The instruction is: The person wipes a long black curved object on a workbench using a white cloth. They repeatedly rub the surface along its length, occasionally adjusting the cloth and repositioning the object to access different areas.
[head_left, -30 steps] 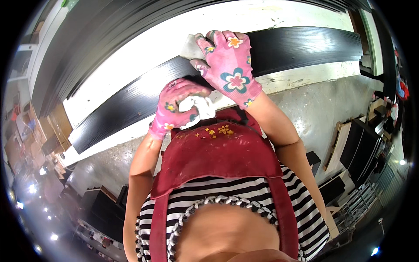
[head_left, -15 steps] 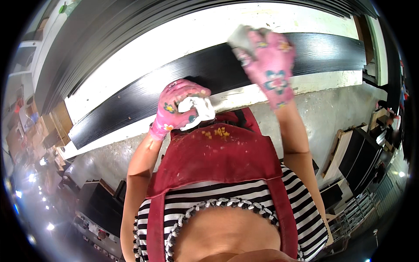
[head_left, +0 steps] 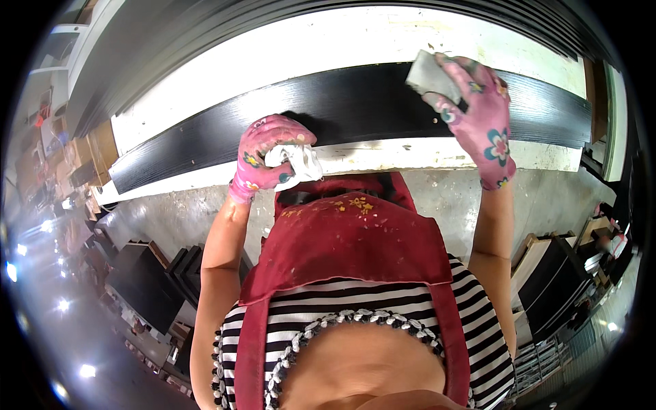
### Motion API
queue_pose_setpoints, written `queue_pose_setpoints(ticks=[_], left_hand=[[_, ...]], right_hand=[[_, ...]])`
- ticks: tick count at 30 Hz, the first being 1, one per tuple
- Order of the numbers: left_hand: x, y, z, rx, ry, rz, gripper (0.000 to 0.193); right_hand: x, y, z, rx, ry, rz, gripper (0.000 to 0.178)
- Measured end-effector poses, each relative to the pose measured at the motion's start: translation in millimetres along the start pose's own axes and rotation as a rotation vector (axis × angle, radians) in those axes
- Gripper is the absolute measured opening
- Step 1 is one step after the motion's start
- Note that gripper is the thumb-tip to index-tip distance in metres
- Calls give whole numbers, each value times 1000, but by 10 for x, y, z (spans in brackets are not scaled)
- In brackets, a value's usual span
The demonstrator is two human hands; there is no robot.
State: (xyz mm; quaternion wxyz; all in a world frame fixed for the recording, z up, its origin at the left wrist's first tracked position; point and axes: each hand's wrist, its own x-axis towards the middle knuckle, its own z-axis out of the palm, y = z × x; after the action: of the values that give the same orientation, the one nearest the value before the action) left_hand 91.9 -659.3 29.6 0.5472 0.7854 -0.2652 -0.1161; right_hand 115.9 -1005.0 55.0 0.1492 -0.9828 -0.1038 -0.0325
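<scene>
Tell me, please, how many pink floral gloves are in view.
2: the left glove, holding a crumpled white wad, and the right glove, holding a grey pad at a black board.

black board [head_left: 342, 102]: long, glossy, wood-grained, lies flat on white desk [head_left: 273, 61] | grey pad [head_left: 432, 76]: squarish, tilted in right hand [head_left: 482, 113], over board's far edge, contact unclear | white cloth [head_left: 304, 162]: crumpled, bunched in left hand [head_left: 263, 150], near board's near edge
</scene>
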Motion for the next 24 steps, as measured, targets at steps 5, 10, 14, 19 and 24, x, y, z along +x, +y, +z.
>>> queue_pose_setpoints(ticks=[5, 10, 14, 19, 24], left_hand=[[-8, -11, 4, -33, -4, -9, 41], [27, -44, -18, -112, -35, 62, 40], [-21, -84, -35, -224, -20, 105, 36], [-193, -38, -99, -239, -24, 156, 37], [-256, -177, -155, -293, -63, 202, 42]], right_hand=[[165, -121, 26, 5, -58, -171, 50], [351, -485, 201, -11, -67, -361, 50], [563, -929, 424, 44, -91, -507, 47], [599, -970, 428, -6, -156, -531, 50], [482, -769, 204, -62, -267, -336, 50]])
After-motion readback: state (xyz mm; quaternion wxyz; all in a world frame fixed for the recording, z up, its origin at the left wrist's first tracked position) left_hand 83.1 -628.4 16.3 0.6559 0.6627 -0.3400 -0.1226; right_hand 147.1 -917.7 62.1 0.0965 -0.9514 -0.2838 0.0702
